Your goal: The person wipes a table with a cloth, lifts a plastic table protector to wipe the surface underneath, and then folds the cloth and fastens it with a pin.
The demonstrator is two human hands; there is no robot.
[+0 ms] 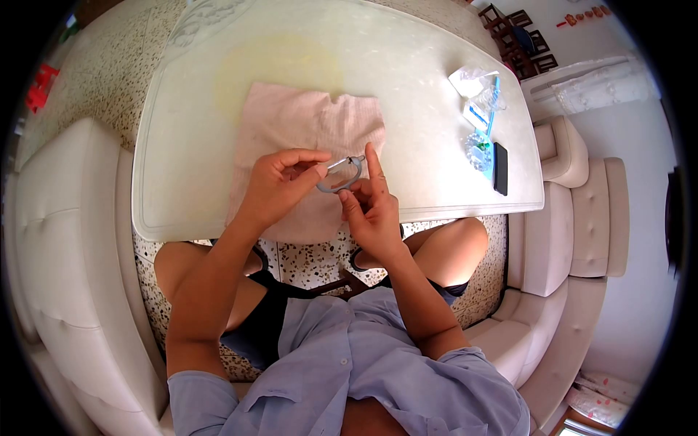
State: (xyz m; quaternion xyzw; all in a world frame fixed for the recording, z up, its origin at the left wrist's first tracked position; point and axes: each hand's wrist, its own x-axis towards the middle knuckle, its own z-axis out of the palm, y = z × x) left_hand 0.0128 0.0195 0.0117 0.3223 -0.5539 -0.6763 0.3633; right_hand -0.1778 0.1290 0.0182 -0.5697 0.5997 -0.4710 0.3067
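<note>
My left hand [280, 185] pinches a thin, light-coloured stick-like piece [339, 164] between thumb and fingers. A grey ring-shaped object [355, 179] is held at its lower edge by the thumb and fingers of my right hand [376, 212], whose index finger points up beside it. The thin piece reaches the top of the ring; what it is, I cannot make out. Both hands are above a pink cloth [309, 120] spread on the pale table [418, 87] and hanging over its near edge.
At the table's right lie a black phone [500, 168], a clear beaded-looking item [478, 151], a small blue-and-white box [475, 115] and clear plastic packaging [471, 81]. Cream sofas [80, 269] stand on both sides. Dark wooden stools [518, 40] are at the back right, a red stool [42, 87] at far left.
</note>
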